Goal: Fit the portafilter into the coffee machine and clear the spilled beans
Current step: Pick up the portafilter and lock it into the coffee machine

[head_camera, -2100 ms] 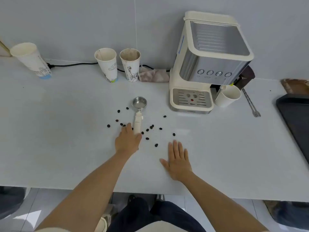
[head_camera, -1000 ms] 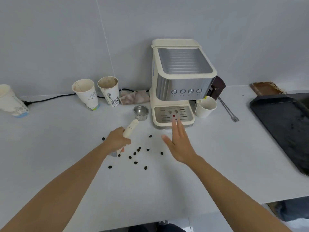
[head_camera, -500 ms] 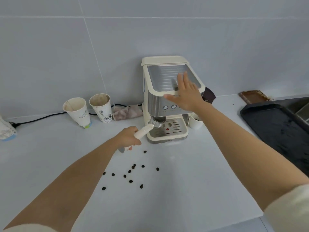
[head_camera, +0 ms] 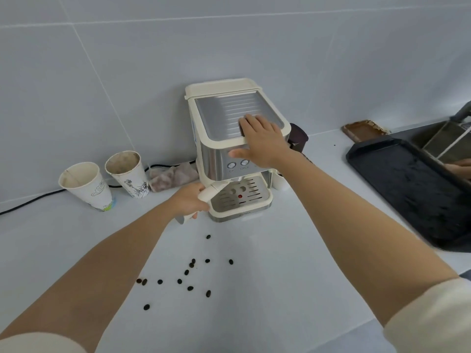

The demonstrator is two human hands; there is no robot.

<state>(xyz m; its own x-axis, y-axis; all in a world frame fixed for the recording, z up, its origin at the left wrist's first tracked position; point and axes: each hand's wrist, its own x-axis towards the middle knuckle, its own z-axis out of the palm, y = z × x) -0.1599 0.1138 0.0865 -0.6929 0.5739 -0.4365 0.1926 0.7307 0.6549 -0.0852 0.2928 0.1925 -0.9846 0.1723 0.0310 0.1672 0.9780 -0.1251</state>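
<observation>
Head view: the left hand [head_camera: 190, 201] is wrapped round the cream handle of the portafilter [head_camera: 209, 194], whose metal head sits up under the coffee machine [head_camera: 216, 159] near the surface's back edge. It looks rigid and head-heavy, so the handle is the sensible hold. The right hand [head_camera: 262, 142] lies spread flat on the machine's top, bracing it. The spilled beans [head_camera: 190, 273] lie mid-surface, small, hard and likely to roll.

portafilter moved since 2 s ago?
Yes. The portafilter left the counter among the beans and now sits under the coffee machine front, gripped by the left hand.
</observation>
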